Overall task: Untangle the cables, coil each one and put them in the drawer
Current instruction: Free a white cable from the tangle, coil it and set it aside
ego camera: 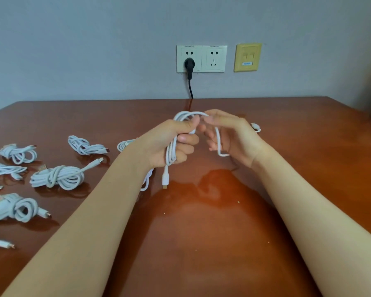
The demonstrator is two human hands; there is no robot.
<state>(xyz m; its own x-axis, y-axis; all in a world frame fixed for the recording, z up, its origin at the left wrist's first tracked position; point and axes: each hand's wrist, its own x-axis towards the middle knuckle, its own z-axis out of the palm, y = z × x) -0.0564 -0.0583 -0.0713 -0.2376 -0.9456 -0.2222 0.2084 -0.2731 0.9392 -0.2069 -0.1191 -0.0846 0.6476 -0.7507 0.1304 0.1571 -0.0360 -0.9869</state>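
- While winding a white cable (218, 136) just above the centre of the frame, grips the gathered loops in the left hand (176, 144), fingers curled tight round them.
- Lets one plug (165, 179) dangle below that fist, clear of the worktop (201, 232).
- Guides the free strand with the right hand (229, 138), fingers half curled and pinching it lightly at the top of the loop.
- Leaves the far plug (255, 126) lying on the worktop, just right of that hand.
- Keeps several finished bundles (57, 175) spread over the left of the frame, well apart from the hands, with another partly hidden behind the left wrist.
- Seems past the untangling and far into the coiling, judging by those bundles.
- Needs the last turns and a wrap on this cable, then every bundle carried to the drawer.
- Shows no drawer anywhere, so apparently nothing stowed yet.
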